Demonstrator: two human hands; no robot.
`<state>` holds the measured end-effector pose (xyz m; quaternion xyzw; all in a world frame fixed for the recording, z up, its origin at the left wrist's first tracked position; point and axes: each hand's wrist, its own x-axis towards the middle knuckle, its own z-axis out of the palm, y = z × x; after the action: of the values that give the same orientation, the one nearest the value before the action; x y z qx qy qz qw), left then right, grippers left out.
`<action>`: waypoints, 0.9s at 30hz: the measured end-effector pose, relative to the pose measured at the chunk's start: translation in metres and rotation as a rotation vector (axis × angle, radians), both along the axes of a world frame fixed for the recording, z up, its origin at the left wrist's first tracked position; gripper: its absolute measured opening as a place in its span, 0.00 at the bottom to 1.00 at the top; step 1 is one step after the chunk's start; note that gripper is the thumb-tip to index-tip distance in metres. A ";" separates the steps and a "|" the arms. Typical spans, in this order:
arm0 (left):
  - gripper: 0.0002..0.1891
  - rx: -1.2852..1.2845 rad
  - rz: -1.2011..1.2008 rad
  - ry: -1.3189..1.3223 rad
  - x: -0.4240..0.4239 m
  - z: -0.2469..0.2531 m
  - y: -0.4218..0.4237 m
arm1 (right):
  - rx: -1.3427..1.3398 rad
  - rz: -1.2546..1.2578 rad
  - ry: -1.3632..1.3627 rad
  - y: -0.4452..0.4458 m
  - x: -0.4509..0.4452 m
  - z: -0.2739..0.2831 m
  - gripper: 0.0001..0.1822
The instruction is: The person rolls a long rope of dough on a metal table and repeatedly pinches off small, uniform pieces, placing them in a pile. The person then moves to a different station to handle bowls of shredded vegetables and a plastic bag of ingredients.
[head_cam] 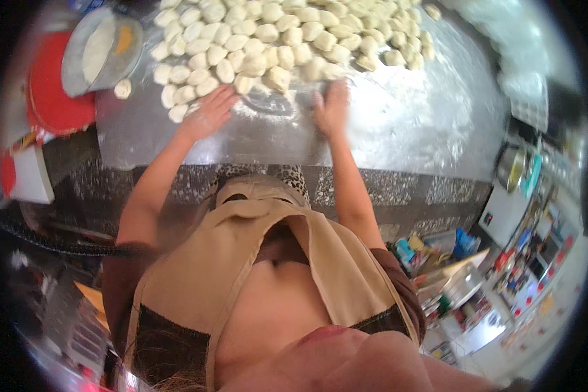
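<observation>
Many small pieces of pale dough (267, 33) lie in a wide cluster across the far part of a metal tabletop (142, 137). My left hand (209, 113) rests low at the cluster's near left edge, fingers extended and slightly apart, its fingertips beside the closest pieces. My right hand (332, 109) is blurred; its fingers point away from me towards the cluster's near edge, thumb apart, and nothing shows in its grasp. White flour (392, 100) coats the surface to the right of that hand. Between my hands there is a smeared, thinner patch of flour.
A metal bowl (70, 63) with white flour and an orange item stands at the left, near a single dough piece (122, 89). Beside it is a red round object (54, 103). Clear plastic wrapping (519, 54) lies at the right, and a metal pot (512, 169) sits beyond the table's right end.
</observation>
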<state>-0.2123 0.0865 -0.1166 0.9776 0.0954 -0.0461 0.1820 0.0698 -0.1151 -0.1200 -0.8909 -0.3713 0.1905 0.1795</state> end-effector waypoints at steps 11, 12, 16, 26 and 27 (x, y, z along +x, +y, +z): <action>0.41 -0.098 0.025 0.002 0.075 0.022 -0.107 | -0.073 0.330 -0.281 -0.044 -0.013 0.020 0.35; 0.39 -0.115 -0.042 -0.003 0.099 0.022 -0.117 | -0.108 0.291 -0.297 -0.048 0.007 0.015 0.35; 0.33 -0.082 -0.034 -0.148 0.192 0.012 -0.126 | 0.037 -0.027 -0.450 -0.090 0.113 0.018 0.34; 0.24 -0.067 0.206 -0.247 0.238 0.005 -0.129 | 0.109 0.218 -0.155 -0.080 0.173 0.023 0.40; 0.24 -0.065 0.201 -0.283 0.239 0.006 -0.131 | 0.129 0.125 -0.238 -0.088 0.175 0.025 0.41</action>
<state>0.0266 -0.0442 -0.1102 0.9534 0.1645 0.1074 0.2291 0.2451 -0.2033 -0.0951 -0.8690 -0.4560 0.0702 0.1789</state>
